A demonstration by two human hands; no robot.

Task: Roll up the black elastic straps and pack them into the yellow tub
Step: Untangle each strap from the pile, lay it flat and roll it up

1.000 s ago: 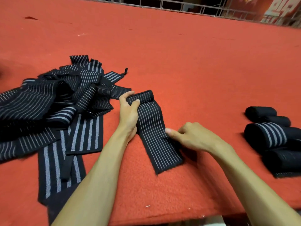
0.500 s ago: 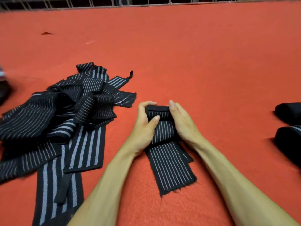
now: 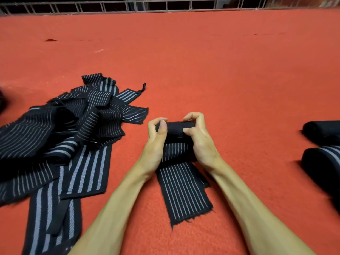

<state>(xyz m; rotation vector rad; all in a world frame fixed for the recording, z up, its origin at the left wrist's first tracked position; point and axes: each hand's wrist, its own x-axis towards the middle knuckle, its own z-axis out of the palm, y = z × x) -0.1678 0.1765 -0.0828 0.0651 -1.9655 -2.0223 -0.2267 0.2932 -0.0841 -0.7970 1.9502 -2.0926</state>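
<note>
Left hand pinched the left end of the strap roll, thumb in front, fingers curled over the far side. Right hand gripped the right end the same way. Roll sat between the two hands, outer face plain black; on the surface or just above it, couldn't tell. Unrolled tail ran flat from under the roll toward the camera, between the forearms: thin pale stripes lengthwise, frayed near edge. A second black layer peeked out along its right side.

Left of the hands was the heap of loose straps, tangled, a mix of thin-striped and wide grey-striped pieces. Its nearest edge was close to the left hand, not touching. One wide-striped strap ended in a small black loop at the heap's far right. Longer wide-striped straps ran from the heap off the near edge of the frame.

Far right: two finished rolls, well apart from the hands, both cut off by the frame. The far one was plain black; the near one showed grey stripes.

Surface was red and felt-like, with a small dark mark at far left. Metal railing ran along the far edge.
</note>
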